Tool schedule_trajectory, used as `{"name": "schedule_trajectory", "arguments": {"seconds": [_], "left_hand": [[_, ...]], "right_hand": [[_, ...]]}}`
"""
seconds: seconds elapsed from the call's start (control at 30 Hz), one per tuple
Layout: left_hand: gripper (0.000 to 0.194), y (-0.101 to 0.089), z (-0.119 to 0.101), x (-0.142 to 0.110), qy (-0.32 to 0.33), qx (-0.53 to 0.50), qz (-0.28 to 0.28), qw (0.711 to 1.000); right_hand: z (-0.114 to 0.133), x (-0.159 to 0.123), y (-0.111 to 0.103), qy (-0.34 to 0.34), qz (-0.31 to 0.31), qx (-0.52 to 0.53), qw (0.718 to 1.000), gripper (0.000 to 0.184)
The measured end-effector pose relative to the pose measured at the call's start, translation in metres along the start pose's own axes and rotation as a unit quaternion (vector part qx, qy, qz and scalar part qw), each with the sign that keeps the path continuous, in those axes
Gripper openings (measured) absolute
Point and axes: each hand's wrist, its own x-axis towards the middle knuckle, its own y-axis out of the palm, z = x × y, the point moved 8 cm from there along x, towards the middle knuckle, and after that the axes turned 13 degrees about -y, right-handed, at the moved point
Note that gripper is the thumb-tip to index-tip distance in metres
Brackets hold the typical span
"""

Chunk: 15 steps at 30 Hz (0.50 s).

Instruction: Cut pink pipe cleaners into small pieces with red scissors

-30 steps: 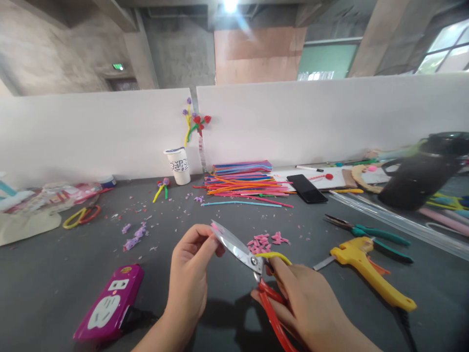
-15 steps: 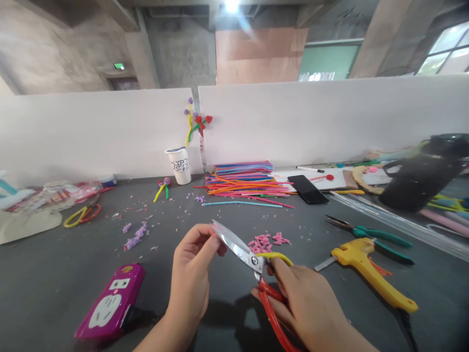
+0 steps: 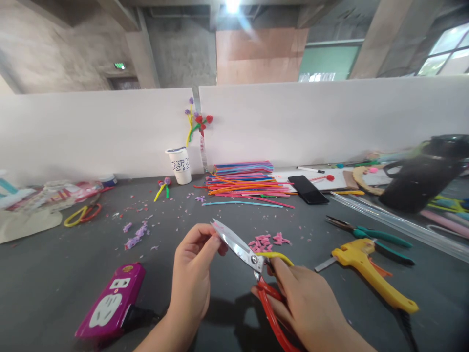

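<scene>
The right hand (image 3: 308, 298) had its fingers wrapped around the handles of the scissors (image 3: 238, 245), whose blades pointed far and left above the table (image 3: 54, 278). The left hand (image 3: 193, 269) had thumb and index finger pinched together at the blade tip; what they gripped could not be made out. Small pink pieces (image 3: 261, 241) lay just right of the blades, a yellow glue gun (image 3: 353, 253) farther right.
</scene>
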Motion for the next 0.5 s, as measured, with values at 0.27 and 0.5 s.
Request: {"name": "schedule_trajectory", "arguments": {"seconds": [0.27,0.5], "left_hand": [[0.003,-0.0007,-0.0005,0.0005,0.004,-0.007,-0.009,1.000],[0.005,-0.0003,-0.0028,0.0004,0.019,0.016,-0.006,1.000]], "right_hand": [[0.0001,-0.0004,-0.0010,0.005,-0.003,0.003,1.000,0.026],[-0.0002,0.0016,-0.0025,0.009,-0.009,0.005,1.000,0.031]]}}
